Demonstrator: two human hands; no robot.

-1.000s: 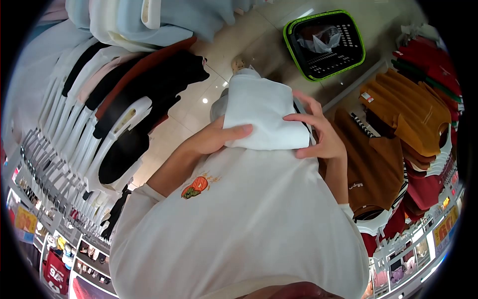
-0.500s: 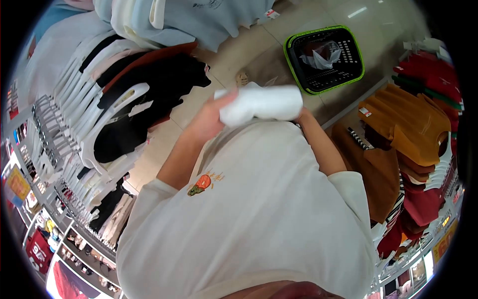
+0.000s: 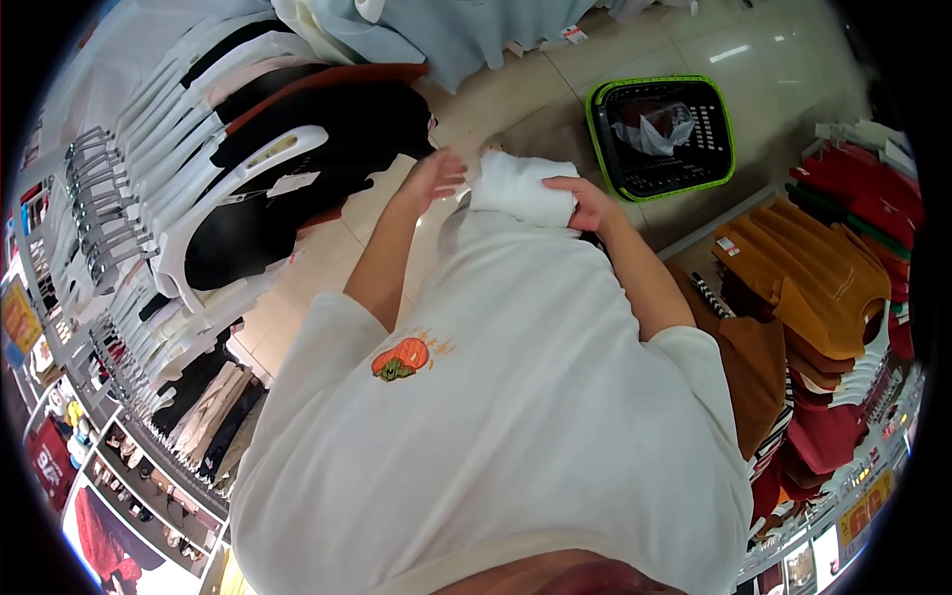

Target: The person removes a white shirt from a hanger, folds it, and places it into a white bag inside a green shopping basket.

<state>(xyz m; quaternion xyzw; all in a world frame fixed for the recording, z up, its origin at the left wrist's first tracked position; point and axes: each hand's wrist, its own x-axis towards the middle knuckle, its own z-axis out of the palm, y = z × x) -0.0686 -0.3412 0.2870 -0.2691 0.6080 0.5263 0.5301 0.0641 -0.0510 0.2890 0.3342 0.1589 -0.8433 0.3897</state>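
A folded white cloth bundle, perhaps a garment, sits in front of my waist in the head view. My right hand grips its right end, with the thumb or fingers lying over the top and the rest partly hidden. To the left of the bundle, my left hand is raised and holds nothing. Its fingers are apart, slightly blurred, with a small gap to the cloth. How the bundle is folded underneath cannot be seen.
A black shopping basket with a green rim stands on the tiled floor, with a clear plastic bag inside. Black tops on white hangers crowd the left rack. Mustard knitwear hangs on the right. Light blue garments hang ahead.
My left hand has let go of the white bundle and moved off to its left. The bundle looks shorter and more compact, and my right hand now shows on top of its right end.
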